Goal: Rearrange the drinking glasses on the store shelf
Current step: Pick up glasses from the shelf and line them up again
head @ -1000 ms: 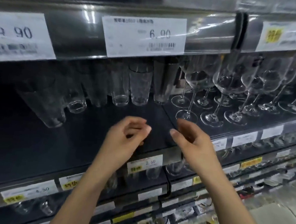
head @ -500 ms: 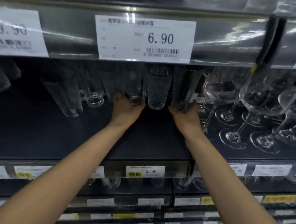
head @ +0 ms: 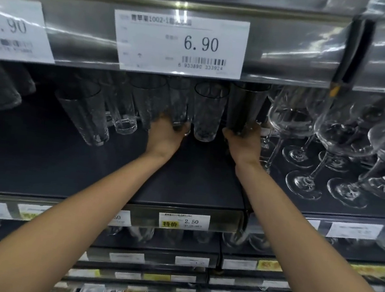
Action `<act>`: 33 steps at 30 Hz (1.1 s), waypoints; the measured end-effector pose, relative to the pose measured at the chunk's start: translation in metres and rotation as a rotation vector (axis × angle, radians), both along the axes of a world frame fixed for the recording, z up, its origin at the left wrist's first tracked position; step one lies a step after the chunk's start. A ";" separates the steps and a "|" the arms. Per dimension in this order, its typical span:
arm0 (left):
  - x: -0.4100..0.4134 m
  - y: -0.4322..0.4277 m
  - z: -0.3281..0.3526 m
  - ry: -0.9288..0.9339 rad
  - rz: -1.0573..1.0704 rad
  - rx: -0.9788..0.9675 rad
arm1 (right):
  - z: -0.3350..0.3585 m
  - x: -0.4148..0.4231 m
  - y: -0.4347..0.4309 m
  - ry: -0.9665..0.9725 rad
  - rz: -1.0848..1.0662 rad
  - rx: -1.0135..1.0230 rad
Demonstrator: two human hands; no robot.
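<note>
Head camera, and both arms stretch deep onto the shelf! The left hand has its fingers wrapped low round the foot of a clear tumbler. The right hand grips the dark glass the same way, thumb one side, fingers the other. Gripping low looks sensible: the rims are tucked up under the shelf edge above, the one with the 6.90 tag, so the bases are the easy reach. Between the hands stands one free tumbler, touched by neither as far as I can tell. All the glassware sits well back from the front lip, so my guess is the plan is to pull stock forward, two at a time.

Now the count! Two hands, two glasses held, one each. Clear tumblers: I make it at least six, and the ones behind blur together. One dark glass by the divide, and a couple of dark shapes far left that are too murky to call. Wine glasses on the right: at least five feet visible, with the row running off frame
</note>
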State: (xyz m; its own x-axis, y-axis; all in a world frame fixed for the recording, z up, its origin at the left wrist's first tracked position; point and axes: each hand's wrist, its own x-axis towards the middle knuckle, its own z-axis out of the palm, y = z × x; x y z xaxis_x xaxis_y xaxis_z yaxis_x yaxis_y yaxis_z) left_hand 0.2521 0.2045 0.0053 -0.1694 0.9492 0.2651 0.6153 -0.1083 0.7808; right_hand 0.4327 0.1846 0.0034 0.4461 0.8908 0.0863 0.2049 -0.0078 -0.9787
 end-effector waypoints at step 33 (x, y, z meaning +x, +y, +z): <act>-0.035 -0.089 0.022 -0.321 -0.179 -0.081 | 0.017 -0.009 -0.089 -0.022 0.269 0.038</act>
